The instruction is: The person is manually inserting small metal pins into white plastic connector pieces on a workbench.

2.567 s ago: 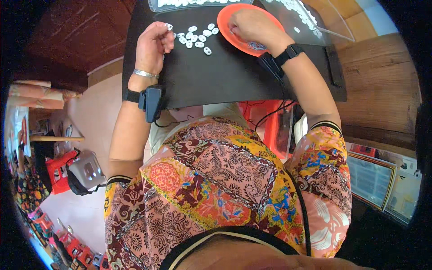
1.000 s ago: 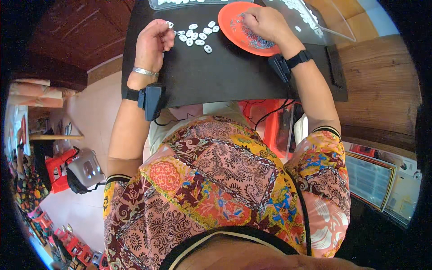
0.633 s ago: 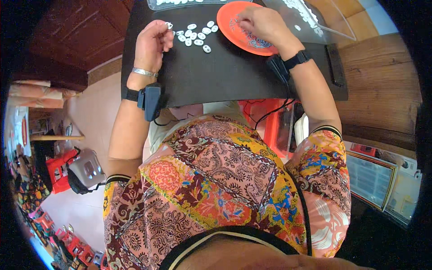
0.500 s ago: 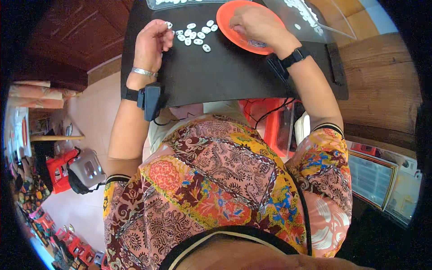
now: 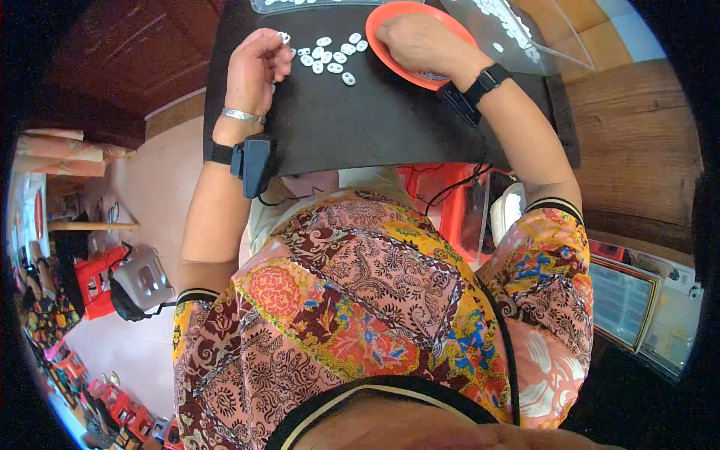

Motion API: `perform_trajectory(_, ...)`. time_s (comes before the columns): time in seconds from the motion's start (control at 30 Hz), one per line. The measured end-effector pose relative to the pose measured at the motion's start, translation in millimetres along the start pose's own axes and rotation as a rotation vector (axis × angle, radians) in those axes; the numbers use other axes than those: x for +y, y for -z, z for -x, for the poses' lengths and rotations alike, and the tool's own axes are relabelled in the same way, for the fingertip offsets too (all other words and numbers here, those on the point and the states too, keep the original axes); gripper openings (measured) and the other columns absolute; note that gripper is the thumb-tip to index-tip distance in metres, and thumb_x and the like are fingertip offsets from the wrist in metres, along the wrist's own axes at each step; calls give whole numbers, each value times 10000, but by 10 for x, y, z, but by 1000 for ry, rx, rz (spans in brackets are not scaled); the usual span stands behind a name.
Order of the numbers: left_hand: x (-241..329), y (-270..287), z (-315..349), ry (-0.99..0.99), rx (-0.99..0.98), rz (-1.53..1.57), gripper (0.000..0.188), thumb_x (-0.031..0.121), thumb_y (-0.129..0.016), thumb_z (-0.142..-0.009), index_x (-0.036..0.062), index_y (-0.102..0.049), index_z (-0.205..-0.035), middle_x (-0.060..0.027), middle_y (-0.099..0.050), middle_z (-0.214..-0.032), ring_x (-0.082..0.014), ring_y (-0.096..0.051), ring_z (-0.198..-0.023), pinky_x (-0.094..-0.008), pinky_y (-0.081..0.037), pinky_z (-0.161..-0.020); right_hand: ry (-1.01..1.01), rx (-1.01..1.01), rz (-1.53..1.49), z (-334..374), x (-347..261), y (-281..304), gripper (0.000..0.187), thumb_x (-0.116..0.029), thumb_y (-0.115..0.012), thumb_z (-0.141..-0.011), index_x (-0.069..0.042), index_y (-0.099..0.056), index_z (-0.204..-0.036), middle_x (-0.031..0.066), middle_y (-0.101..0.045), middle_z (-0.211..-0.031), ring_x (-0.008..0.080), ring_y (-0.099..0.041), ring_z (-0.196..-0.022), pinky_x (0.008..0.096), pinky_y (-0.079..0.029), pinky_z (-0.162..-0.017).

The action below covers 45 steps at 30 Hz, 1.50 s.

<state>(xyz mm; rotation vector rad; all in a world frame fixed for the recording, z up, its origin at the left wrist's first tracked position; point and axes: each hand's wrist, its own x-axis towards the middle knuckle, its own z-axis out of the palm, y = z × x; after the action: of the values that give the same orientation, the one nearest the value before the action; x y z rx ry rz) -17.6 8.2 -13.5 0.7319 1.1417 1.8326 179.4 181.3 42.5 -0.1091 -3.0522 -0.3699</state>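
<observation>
My left hand [image 5: 256, 67], at the far left of the dark table [image 5: 330, 127], is closed in a pinch on a small white two-holed piece [image 5: 283, 36]. To the right of those fingers lies a loose cluster of similar white oval pieces [image 5: 335, 67], each with two holes. My right hand [image 5: 421, 46] reaches into a shallow orange-red plate [image 5: 420, 79]. Its fingers are curled down near the plate's left side, and whatever they hold is hidden. Small shiny bits [image 5: 431, 75] show in the plate under the hand.
Beyond the cluster stands a clear tray [image 5: 289, 7] of white pieces. Another clear container [image 5: 517, 34] with many white pieces is at the far right. A dark device is strapped to each wrist. Cables hang under the table's near edge by a red plastic stool or crate [image 5: 450, 202].
My right hand has shifted slightly left within the plate, its fingers nearer the left rim. My left hand stays pinched on the white piece. The whole view has shifted a little.
</observation>
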Motion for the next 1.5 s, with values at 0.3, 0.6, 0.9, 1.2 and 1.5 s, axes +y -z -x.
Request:
perform_trajectory(0.3,-3,8,-29,-25,10,-40,110,134,-491,-856,80,-537,-771,-23,-567,-628,-91,-494,-495,-202,-358,-457,-384,94,-272,146,267,-6,253,-227,-458,-857,-27,-613,-859,160,-631,-804,327,-595,-738,414,-464,-629)
perform_trajectory(0.6,18,1,10,-2,70,-43,122,133,-499,-851,81,-540,-749,-15,-567,-614,-81,-495,-477,-189,-343,-425,-513,263,-257,221,294,173,272,-303,-473,-901,-58,-577,-850,166,-602,-760,356,-579,-721,411,-448,-623)
perform_trajectory(0.9,77,-82,-47,-35,46,-92,136,149,-494,-877,81,-534,-766,-7,-546,-607,-87,-474,-474,-197,-340,-435,-342,548,-1049,-806,-567,102,177,-181,-628,-834,-12,-621,-888,40,-639,-748,95,-557,-668,262,-460,-613)
perform_trajectory(1.2,37,-107,-6,-19,-57,148,159,149,-481,-888,56,-554,-781,-36,-586,-646,-95,-521,-494,-193,-385,-441,-230,714,-1171,-880,-688,-241,178,-177,-623,-815,-13,-653,-877,83,-661,-753,116,-608,-671,257,-475,-624)
perform_trajectory(1.5,102,-96,75,-55,-55,-9,165,156,-487,-878,66,-559,-760,-22,-583,-627,-81,-511,-488,-189,-363,-430,-171,570,-1286,-801,-716,-127,131,-106,-601,-853,12,-630,-901,13,-632,-799,66,-562,-731,210,-454,-663)
